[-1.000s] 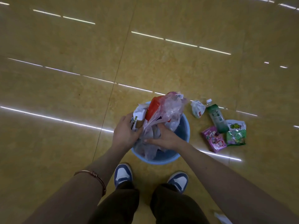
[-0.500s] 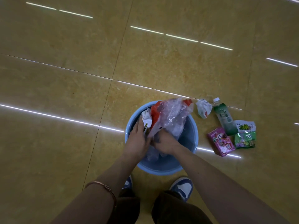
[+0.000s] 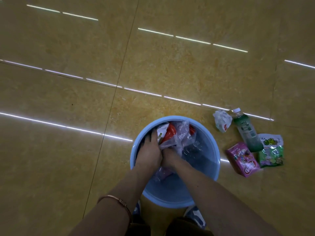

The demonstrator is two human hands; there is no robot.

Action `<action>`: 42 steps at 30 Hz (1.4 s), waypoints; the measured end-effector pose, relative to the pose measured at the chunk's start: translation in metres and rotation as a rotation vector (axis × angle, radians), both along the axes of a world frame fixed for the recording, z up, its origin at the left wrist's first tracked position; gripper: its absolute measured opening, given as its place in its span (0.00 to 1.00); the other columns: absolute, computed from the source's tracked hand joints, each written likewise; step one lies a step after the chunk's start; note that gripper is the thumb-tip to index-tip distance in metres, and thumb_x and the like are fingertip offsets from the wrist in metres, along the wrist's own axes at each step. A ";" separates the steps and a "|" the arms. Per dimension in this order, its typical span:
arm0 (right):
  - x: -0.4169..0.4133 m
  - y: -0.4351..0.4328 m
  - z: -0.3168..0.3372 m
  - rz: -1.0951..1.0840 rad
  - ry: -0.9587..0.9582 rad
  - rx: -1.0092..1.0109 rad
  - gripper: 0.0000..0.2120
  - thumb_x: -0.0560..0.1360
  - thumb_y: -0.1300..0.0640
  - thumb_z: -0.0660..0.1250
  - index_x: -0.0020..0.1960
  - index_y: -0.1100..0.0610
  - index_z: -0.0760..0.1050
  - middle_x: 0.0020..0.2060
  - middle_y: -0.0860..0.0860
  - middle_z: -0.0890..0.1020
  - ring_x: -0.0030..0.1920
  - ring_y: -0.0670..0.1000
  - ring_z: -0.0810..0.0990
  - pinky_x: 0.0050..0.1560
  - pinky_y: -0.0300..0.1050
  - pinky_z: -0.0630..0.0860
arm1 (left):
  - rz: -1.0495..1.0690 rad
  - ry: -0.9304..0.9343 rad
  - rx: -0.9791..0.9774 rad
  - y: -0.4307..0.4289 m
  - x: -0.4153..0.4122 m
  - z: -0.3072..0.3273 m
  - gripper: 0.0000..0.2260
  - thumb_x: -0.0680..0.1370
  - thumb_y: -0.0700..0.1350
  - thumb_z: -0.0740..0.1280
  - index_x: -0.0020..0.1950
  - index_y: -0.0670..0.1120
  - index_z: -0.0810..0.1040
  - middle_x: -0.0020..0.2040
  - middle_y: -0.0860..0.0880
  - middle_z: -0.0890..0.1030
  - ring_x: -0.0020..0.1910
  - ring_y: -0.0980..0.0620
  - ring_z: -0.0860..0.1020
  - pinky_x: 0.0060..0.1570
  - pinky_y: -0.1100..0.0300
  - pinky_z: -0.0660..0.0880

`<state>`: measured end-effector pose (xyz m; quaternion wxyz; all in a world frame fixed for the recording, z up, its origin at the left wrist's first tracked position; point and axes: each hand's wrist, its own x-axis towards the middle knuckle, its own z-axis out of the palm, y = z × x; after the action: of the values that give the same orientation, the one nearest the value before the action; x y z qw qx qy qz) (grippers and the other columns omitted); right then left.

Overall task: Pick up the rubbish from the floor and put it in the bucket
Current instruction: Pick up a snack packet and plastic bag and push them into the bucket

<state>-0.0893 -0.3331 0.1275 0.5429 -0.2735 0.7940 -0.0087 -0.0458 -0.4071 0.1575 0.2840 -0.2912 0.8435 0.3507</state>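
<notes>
While a person bends over the bucket (image 3: 134, 150), the left hand (image 3: 150, 151) and right hand (image 3: 167, 158) both clench a wad of bags (image 3: 177, 135) pushed inside it. That wad looks light, soft and springy. On the floor (image 3: 68, 150) at three o'clock lie a tissue (image 3: 221, 120), bottle (image 3: 247, 132), pink pack (image 3: 242, 159) and green pack (image 3: 271, 150): light, crinkly, best pinched at an edge.
</notes>
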 end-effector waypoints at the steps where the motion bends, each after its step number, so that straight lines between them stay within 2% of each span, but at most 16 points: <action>1: 0.001 -0.001 0.000 -0.012 0.006 -0.005 0.17 0.78 0.61 0.60 0.65 0.62 0.72 0.63 0.59 0.76 0.64 0.58 0.72 0.65 0.48 0.67 | -0.002 -0.004 0.007 -0.001 -0.001 0.000 0.33 0.77 0.35 0.57 0.77 0.43 0.42 0.76 0.39 0.54 0.73 0.41 0.60 0.69 0.53 0.62; 5: 0.007 0.002 0.015 -0.077 0.087 -0.019 0.15 0.78 0.63 0.57 0.62 0.63 0.74 0.60 0.60 0.78 0.62 0.58 0.74 0.62 0.47 0.68 | 0.024 0.011 0.063 -0.002 0.002 0.017 0.32 0.78 0.38 0.57 0.77 0.43 0.42 0.77 0.42 0.51 0.75 0.43 0.55 0.69 0.51 0.60; 11: 0.002 0.019 0.056 -0.149 0.132 -0.089 0.14 0.79 0.64 0.54 0.56 0.64 0.77 0.56 0.59 0.81 0.57 0.58 0.78 0.55 0.45 0.71 | -0.066 0.102 -0.057 0.006 0.007 0.059 0.31 0.77 0.42 0.60 0.76 0.41 0.47 0.75 0.41 0.55 0.74 0.41 0.55 0.72 0.51 0.55; 14: -0.002 0.028 0.066 -0.204 0.112 -0.151 0.15 0.80 0.62 0.53 0.57 0.64 0.76 0.57 0.60 0.80 0.59 0.59 0.75 0.57 0.47 0.70 | -0.171 0.123 -0.074 0.001 0.003 0.076 0.31 0.76 0.43 0.61 0.77 0.45 0.50 0.73 0.41 0.59 0.70 0.40 0.61 0.69 0.49 0.61; 16: 0.001 0.033 0.069 -0.236 0.262 -0.179 0.15 0.79 0.57 0.55 0.60 0.59 0.76 0.58 0.57 0.78 0.60 0.58 0.74 0.54 0.45 0.71 | -0.184 0.171 -0.080 0.000 0.003 0.089 0.34 0.74 0.41 0.63 0.77 0.47 0.49 0.73 0.43 0.59 0.69 0.40 0.64 0.64 0.47 0.68; 18: 0.006 0.037 0.070 -0.197 0.331 -0.124 0.13 0.79 0.57 0.57 0.60 0.59 0.75 0.58 0.56 0.78 0.58 0.57 0.76 0.51 0.43 0.70 | -0.301 0.306 -0.105 0.001 0.008 0.100 0.36 0.72 0.42 0.58 0.77 0.48 0.46 0.76 0.43 0.56 0.72 0.41 0.62 0.65 0.46 0.69; 20: 0.012 0.035 0.078 -0.195 0.292 -0.061 0.15 0.79 0.58 0.59 0.64 0.60 0.70 0.62 0.58 0.76 0.61 0.58 0.74 0.59 0.47 0.69 | -0.537 0.420 -0.129 0.002 0.014 0.104 0.37 0.67 0.43 0.51 0.76 0.50 0.46 0.77 0.43 0.55 0.75 0.42 0.58 0.71 0.47 0.62; 24: 0.027 0.039 0.075 -0.095 0.023 -0.067 0.20 0.79 0.58 0.58 0.69 0.65 0.65 0.65 0.63 0.72 0.63 0.61 0.71 0.61 0.50 0.67 | -0.821 0.330 -0.253 0.005 0.026 0.081 0.34 0.70 0.42 0.53 0.77 0.48 0.51 0.77 0.48 0.50 0.76 0.45 0.52 0.74 0.48 0.51; 27: 0.018 0.051 0.096 -0.056 -0.204 -0.101 0.11 0.78 0.61 0.59 0.57 0.64 0.76 0.52 0.64 0.79 0.50 0.58 0.77 0.48 0.46 0.71 | -0.907 0.239 -0.231 0.014 0.028 0.065 0.33 0.78 0.44 0.57 0.76 0.51 0.40 0.74 0.53 0.35 0.73 0.49 0.34 0.74 0.50 0.38; 30: -0.020 0.071 0.131 -0.106 -0.119 -0.082 0.13 0.78 0.59 0.59 0.36 0.55 0.73 0.34 0.53 0.77 0.36 0.49 0.74 0.36 0.41 0.67 | -0.928 0.124 -0.238 0.021 0.028 0.058 0.31 0.80 0.48 0.54 0.77 0.49 0.39 0.77 0.52 0.36 0.74 0.49 0.33 0.73 0.50 0.38; 31: -0.034 0.077 0.137 -0.229 0.045 -0.102 0.11 0.78 0.59 0.59 0.37 0.56 0.73 0.36 0.55 0.78 0.39 0.52 0.76 0.37 0.42 0.67 | -0.928 0.090 -0.243 0.021 0.029 0.054 0.31 0.80 0.50 0.54 0.77 0.48 0.40 0.77 0.50 0.37 0.75 0.47 0.34 0.74 0.50 0.39; 33: -0.046 0.083 0.136 -0.455 0.371 -0.157 0.10 0.78 0.59 0.59 0.56 0.62 0.73 0.53 0.60 0.77 0.51 0.58 0.77 0.44 0.45 0.69 | -0.936 0.035 -0.242 0.022 0.028 0.047 0.32 0.79 0.52 0.54 0.77 0.47 0.41 0.78 0.49 0.39 0.76 0.46 0.36 0.75 0.50 0.40; 35: -0.041 0.071 0.124 -0.330 0.392 -0.142 0.26 0.78 0.60 0.59 0.73 0.63 0.57 0.71 0.60 0.62 0.63 0.58 0.72 0.55 0.46 0.68 | -0.924 0.008 -0.228 0.024 0.023 0.038 0.32 0.78 0.54 0.56 0.77 0.45 0.47 0.78 0.48 0.43 0.76 0.46 0.39 0.75 0.50 0.42; 38: -0.023 0.049 0.093 -0.068 0.354 -0.158 0.35 0.78 0.63 0.57 0.77 0.62 0.40 0.77 0.58 0.38 0.75 0.56 0.57 0.70 0.43 0.61 | -0.879 0.010 -0.225 0.027 0.012 0.028 0.36 0.75 0.60 0.60 0.77 0.44 0.53 0.78 0.46 0.51 0.77 0.45 0.43 0.75 0.49 0.42; 40: -0.022 0.040 0.078 -0.015 0.376 -0.188 0.34 0.78 0.65 0.56 0.77 0.62 0.39 0.77 0.55 0.38 0.77 0.53 0.47 0.74 0.44 0.55 | -0.904 -0.027 -0.239 0.025 0.010 0.022 0.39 0.74 0.62 0.59 0.77 0.43 0.50 0.78 0.46 0.49 0.77 0.44 0.41 0.75 0.47 0.39; 42: -0.024 0.033 0.068 -0.028 0.378 -0.177 0.34 0.78 0.67 0.56 0.77 0.61 0.41 0.78 0.52 0.40 0.78 0.52 0.46 0.74 0.46 0.58 | -0.925 -0.066 -0.244 0.022 0.009 0.014 0.40 0.74 0.61 0.60 0.77 0.42 0.47 0.78 0.45 0.47 0.76 0.44 0.39 0.74 0.47 0.38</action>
<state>-0.1131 -0.3006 0.1955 0.3580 -0.3056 0.8816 -0.0345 -0.0371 -0.3847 0.1712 0.4007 0.0724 0.9101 0.0766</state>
